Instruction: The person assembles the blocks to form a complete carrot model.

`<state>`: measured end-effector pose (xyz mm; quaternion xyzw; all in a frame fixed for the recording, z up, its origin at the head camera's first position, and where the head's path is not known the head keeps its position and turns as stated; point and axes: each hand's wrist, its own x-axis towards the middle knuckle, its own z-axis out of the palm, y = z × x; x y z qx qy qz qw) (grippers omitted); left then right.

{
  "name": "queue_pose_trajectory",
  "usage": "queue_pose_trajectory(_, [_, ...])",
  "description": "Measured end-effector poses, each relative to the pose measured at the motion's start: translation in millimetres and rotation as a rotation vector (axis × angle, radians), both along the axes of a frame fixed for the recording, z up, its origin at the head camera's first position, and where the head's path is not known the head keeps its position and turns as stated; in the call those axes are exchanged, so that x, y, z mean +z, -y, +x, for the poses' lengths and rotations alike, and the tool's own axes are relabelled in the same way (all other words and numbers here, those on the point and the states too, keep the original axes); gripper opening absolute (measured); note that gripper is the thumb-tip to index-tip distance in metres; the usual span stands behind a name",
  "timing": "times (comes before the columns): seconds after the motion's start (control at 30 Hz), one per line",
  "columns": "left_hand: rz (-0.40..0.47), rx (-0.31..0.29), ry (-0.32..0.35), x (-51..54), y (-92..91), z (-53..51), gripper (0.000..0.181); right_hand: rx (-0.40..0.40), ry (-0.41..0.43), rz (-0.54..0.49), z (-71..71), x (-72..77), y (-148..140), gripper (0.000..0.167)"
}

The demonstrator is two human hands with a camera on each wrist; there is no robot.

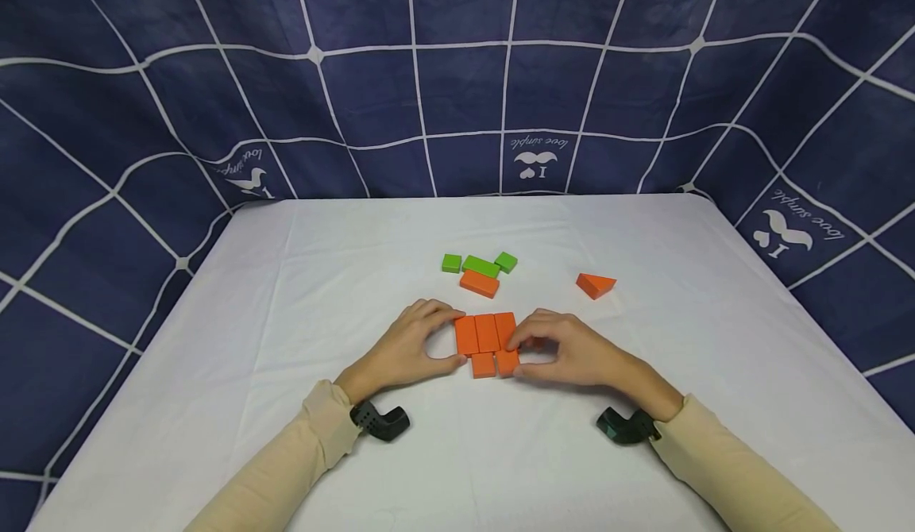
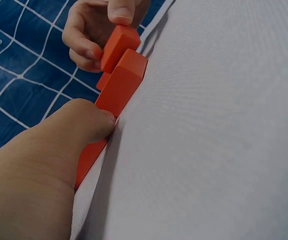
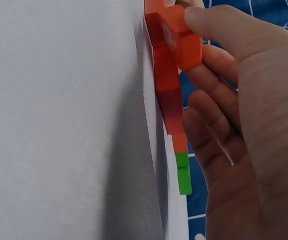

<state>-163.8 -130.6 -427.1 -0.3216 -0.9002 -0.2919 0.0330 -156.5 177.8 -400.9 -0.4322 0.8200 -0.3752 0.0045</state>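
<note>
Three orange rectangular blocks (image 1: 486,333) stand side by side in a row on the white table. Against the row's near side sits a small orange block (image 1: 483,366). My right hand (image 1: 572,349) pinches another small orange block (image 3: 186,45) between thumb and fingers; in the right wrist view it is tilted and raised slightly above the others. At the row's left end, my left hand (image 1: 411,343) holds the leftmost orange block (image 1: 466,335), thumb at its near edge and fingers at its far edge. The left thumb partly covers the orange blocks in the left wrist view.
Beyond the row lie a loose orange block (image 1: 479,283), a green rectangular block (image 1: 481,266) and two small green blocks (image 1: 451,263). An orange triangular block (image 1: 596,285) lies farther right. A dark blue gridded curtain (image 1: 457,87) encloses the table's back and sides.
</note>
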Motion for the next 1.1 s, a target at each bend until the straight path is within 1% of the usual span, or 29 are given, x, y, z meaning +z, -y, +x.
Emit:
queue_pose_trajectory(0.2, [-0.002,0.000,-0.004,-0.6,0.2,-0.5,0.064,-0.009,-0.008,0.065,1.8,0.8,1.0,0.029])
queue_pose_trajectory(0.33, [-0.002,-0.001,-0.004,-0.4,0.1,-0.5,0.064,-0.005,-0.038,0.090,2.3,1.3,1.6,0.028])
queue_pose_trajectory(0.5, [-0.005,0.000,0.003,0.5,-0.1,-0.3,0.064,0.014,-0.085,0.090,1.5,0.2,2.4,0.024])
queue_pose_trajectory(0.8, [-0.014,0.002,0.007,1.4,-0.4,0.0,0.064,0.015,-0.137,0.098,0.7,-4.2,3.1,0.021])
queue_pose_trajectory(1.1, [-0.015,0.007,0.009,1.4,-0.7,0.0,0.064,0.000,-0.126,0.113,2.1,-3.0,5.2,0.020])
